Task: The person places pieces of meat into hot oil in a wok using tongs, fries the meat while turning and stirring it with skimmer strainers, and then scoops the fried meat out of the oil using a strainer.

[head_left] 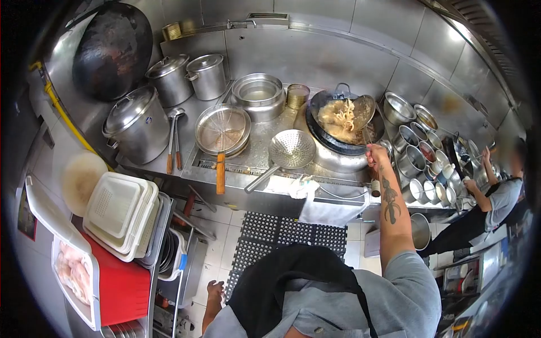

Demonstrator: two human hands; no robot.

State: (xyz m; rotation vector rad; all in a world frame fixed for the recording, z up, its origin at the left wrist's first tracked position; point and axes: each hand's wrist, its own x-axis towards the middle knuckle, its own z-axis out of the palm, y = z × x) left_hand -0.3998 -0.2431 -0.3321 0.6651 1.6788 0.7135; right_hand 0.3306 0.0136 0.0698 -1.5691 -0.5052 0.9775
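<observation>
In the head view, your right hand (374,156) is in the right-centre of the frame, just beyond the front edge of the steel counter (258,153). It is closed around the handle of the long ladle (366,110), and the wooden end of this handle comes out below the fist. On the right side of the wok the room is narrow, because the metal containers (411,161) stand near the rim. On the left there is a strip of counter, but the perforated strainer (293,147) and the mesh strainer (220,121) push their handles over the front edge. Below hangs a pale cloth (332,209), softly folded. Between the counter and your body lies the black mat (265,234), full of small round holes, on smooth light tiles (217,230). Your left hand (216,288) is low, left of your body, with fingers loose and apart, above the floor. At the lower left, the white plastic trays (115,203) limit the space; at the right edge another person (504,197) works.

The wok (321,98) is in the upper right-centre, dark, round and deep, with a metal loop handle at its far rim. The food (338,117) lies inside it: yellow-brown strips, irregular and shiny, heaped in the middle, with brown liquid around them. The ladle has a wide round head, which stands tilted over the right part of the food.
</observation>
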